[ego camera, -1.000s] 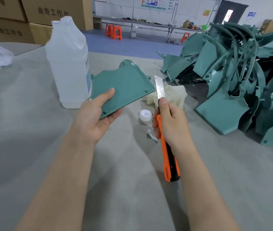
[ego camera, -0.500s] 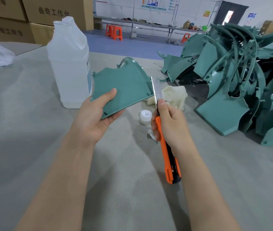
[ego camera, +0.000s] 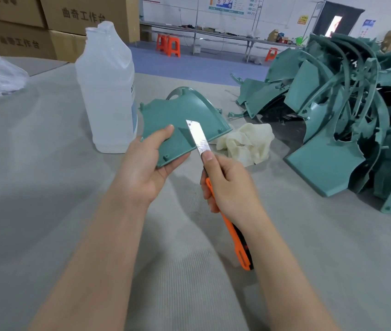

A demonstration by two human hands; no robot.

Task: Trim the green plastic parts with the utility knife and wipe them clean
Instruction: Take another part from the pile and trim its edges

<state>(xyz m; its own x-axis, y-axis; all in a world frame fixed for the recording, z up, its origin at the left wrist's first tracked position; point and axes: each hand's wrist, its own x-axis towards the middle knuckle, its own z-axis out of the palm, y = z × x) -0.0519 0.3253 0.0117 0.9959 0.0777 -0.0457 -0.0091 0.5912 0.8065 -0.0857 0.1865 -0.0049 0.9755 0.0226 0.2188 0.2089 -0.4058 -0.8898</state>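
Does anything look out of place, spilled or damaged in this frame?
Nothing spilled or broken shows. Two things stand out: the utility knife in the right hand has its blade run out long, crossing in front of the green part held by the left hand, and the clear bottle appears to stand uncapped.

We have one view, from a wide-angle camera worn on the head. It looks forward and down along both forearms, so the left hand [ego camera: 146, 168] and the right hand [ego camera: 230, 187] stand near, about the middle of the frame. The bench [ego camera: 46, 211] fills the lower part and runs away from us. At the top edge the view reaches far, to boxes [ego camera: 82, 17] and the back wall [ego camera: 285, 8].
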